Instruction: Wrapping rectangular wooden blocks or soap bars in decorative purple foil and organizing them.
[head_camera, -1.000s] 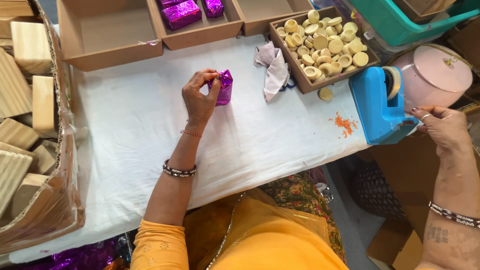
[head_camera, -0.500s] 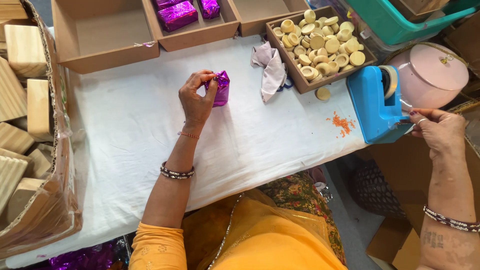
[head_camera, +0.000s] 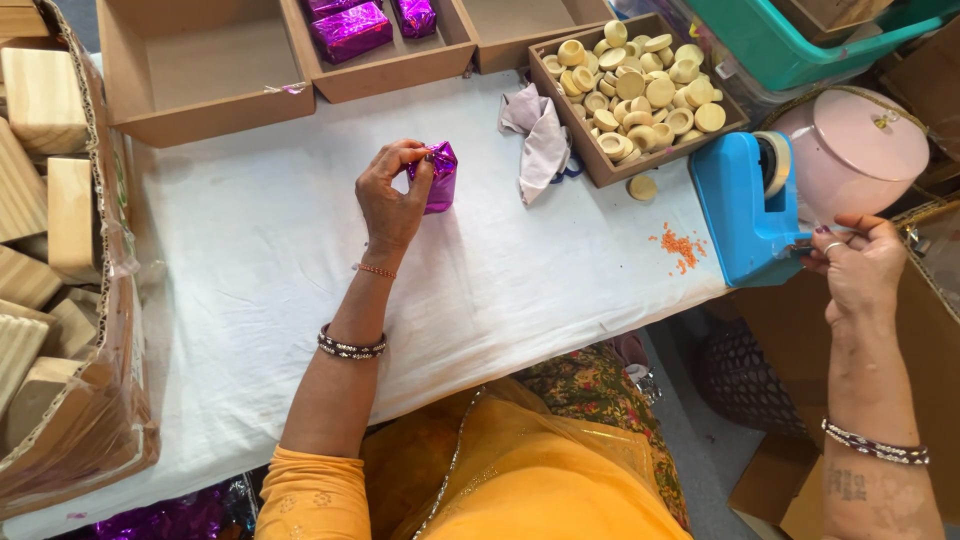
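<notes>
1. While it stands upright on the white-covered table (head_camera: 250, 260), the small block wrapped in shiny purple foil (head_camera: 441, 178) is pinched at its top corner by the left hand (head_camera: 392, 200), grip closed on the gathered folds, seemingly to hold them shut.
2. Right hand (head_camera: 860, 262): well to the right of that grip, fingertips closed at the front edge of the blue tape dispenser (head_camera: 745, 210); whether tape is held, cannot tell.
3. Beyond the left grip: cardboard tray (head_camera: 380, 75) holding finished purple parcels (head_camera: 350, 30).
4. Between both grips: crumpled grey cloth (head_camera: 540, 135), box of pale round discs (head_camera: 640, 85).
5. Far left: carton of wooden blocks (head_camera: 45, 200).
</notes>
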